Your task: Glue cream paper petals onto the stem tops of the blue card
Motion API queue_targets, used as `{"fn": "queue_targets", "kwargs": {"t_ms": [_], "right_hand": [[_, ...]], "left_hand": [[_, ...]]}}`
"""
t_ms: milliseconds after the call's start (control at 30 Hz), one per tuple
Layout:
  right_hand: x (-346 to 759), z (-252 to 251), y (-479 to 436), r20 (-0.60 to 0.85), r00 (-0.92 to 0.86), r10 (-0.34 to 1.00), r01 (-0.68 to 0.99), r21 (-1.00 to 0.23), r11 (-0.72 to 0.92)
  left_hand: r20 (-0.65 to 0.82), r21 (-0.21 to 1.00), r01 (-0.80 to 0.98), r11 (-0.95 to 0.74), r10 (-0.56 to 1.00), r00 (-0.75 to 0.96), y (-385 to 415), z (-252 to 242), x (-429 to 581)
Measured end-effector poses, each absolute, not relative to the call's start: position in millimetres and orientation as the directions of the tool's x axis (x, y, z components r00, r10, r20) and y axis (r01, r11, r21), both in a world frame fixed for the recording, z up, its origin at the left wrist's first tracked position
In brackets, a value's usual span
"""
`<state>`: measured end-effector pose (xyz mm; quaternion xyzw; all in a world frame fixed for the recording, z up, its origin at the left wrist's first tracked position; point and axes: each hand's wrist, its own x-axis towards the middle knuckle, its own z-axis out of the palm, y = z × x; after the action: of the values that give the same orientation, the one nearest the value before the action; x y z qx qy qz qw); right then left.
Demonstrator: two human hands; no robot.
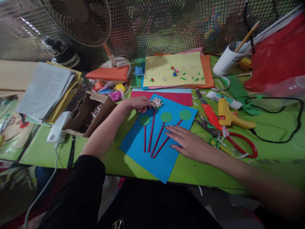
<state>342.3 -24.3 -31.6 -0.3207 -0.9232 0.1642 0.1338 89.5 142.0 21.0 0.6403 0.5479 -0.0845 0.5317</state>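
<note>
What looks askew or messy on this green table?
The blue sheet lies turned at an angle to the near edge of the table. To its right, the red-handled scissors, yellow glue gun and paper scraps lie jumbled, untidy beside the neatly fanned red stems. I see no clear spill.

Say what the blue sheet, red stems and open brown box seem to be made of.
The blue sheet: probably matte card or thin foam, judging by its flat, even colour and straight edges.
The red stems: perhaps paper or foam; slim and dull red, too small to tell.
The open brown box: likely cardboard, dull, with rough-looking edges.
</note>
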Motion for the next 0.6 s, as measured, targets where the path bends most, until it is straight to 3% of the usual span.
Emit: {"fn": "queue_targets", "kwargs": {"t_ms": [600], "right_hand": [[342.9, -32.9, -24.5, 0.156, -0.762, 0.628, 0.545, -0.37, 0.753]], "left_hand": [[-0.689, 0.629, 0.728, 0.275, 0.632, 0.356, 134.9, 21.6, 83.9]]}}
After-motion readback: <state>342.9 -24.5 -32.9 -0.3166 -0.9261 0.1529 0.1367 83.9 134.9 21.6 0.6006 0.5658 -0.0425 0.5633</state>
